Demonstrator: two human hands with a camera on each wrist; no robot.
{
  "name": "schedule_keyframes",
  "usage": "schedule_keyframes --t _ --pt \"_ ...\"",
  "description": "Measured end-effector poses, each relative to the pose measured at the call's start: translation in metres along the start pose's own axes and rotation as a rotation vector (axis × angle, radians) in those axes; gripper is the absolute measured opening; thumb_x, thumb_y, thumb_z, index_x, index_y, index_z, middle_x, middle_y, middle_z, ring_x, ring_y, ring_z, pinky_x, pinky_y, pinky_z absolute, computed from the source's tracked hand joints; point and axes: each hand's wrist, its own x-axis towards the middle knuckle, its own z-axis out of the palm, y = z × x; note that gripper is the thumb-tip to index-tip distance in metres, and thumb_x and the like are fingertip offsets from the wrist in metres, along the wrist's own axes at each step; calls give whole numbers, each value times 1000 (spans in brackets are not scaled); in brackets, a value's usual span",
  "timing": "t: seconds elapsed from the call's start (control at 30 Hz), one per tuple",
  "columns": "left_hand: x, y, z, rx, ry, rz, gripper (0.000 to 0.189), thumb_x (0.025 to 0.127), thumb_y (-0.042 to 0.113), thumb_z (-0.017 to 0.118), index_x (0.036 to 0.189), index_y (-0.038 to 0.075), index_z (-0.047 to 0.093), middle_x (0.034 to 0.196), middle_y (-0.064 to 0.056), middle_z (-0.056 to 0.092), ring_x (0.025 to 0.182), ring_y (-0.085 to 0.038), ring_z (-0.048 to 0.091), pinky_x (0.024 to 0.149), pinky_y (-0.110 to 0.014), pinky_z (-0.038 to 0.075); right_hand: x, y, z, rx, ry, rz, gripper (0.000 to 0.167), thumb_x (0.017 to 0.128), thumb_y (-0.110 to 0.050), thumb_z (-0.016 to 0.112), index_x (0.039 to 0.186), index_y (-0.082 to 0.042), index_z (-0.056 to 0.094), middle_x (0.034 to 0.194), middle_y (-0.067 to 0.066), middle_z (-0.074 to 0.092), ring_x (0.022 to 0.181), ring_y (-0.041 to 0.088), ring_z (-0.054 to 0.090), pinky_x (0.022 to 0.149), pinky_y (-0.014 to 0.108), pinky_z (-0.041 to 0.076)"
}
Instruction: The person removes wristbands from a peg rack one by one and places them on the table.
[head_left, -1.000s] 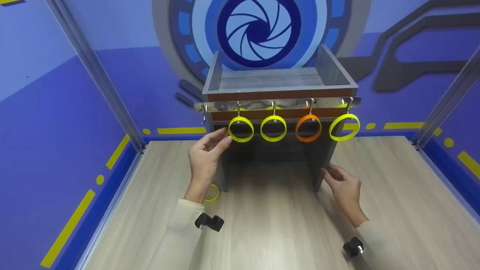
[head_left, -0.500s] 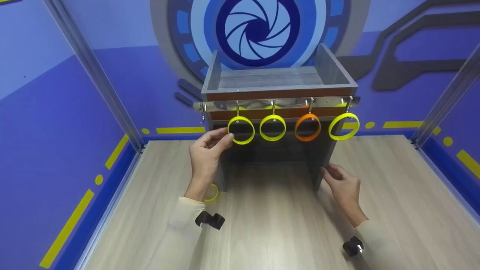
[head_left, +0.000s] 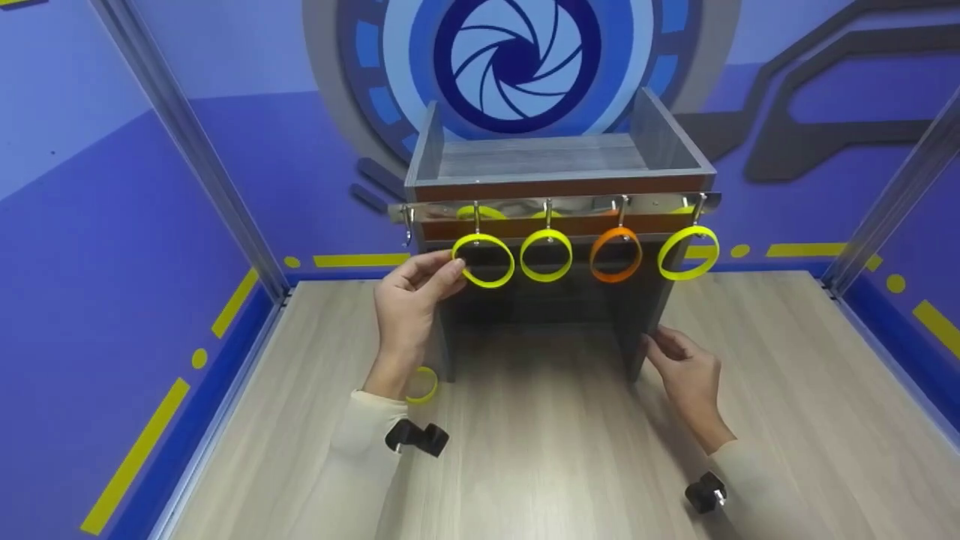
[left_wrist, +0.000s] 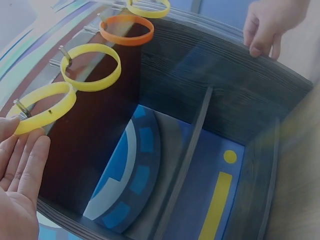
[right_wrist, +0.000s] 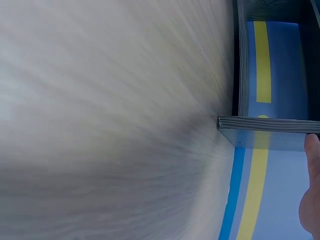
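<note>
the leftmost yellow ring (head_left: 489, 285) is hanging at a metal hook (head_left: 477, 216), in front of a grey wood-grain shelf unit (head_left: 667, 139); the left hand (head_left: 407, 311) is pinching this ring's left rim, thumb and fingers nearly meeting on it; in the left wrist view the longer fingers are reaching out fairly straight beneath the rim, while the thumb is showing only in part; just to the right, a second yellow ring (head_left: 545, 280), an orange ring (head_left: 616, 280) and a far-right yellow ring (head_left: 679, 279) are hanging in a row, each from its own hook; all these hooks are sitting on a flat metal rail (head_left: 585, 204), which is running across the unit's front, and one more hook (head_left: 408, 225) is dangling near the rail's left end; lower down, the right hand (head_left: 690, 382) is gripping the edge of the unit's right side panel (head_left: 652, 300), thumb and bent fingers closing on the board; beside the unit's left foot, another yellow ring (head_left: 436, 384) is resting on the wood-look tabletop (head_left: 540, 450), partly hidden by the left wrist; behind everything, a blue wall is showing a round aperture-like emblem (head_left: 517, 60).
</note>
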Motion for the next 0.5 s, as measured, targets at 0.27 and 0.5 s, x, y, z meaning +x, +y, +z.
schedule_keyframes --t 0.27,0.5 --pt "-2 8 -2 9 12 6 22 92 3 83 111 -6 76 104 -19 76 93 -29 77 87 -43 65 -2 3 2 3 12 -44 18 95 -5 81 112 0 81 102 14 80 88 -7 70 76 8 56" --pt "-2 10 -4 7 35 -3 21 92 3 83 111 -4 77 105 -19 77 93 -29 77 87 -43 65 -2 1 1 -10 2 -10 23 94 -11 84 114 -2 80 106 9 80 92 -6 71 80 10 56"
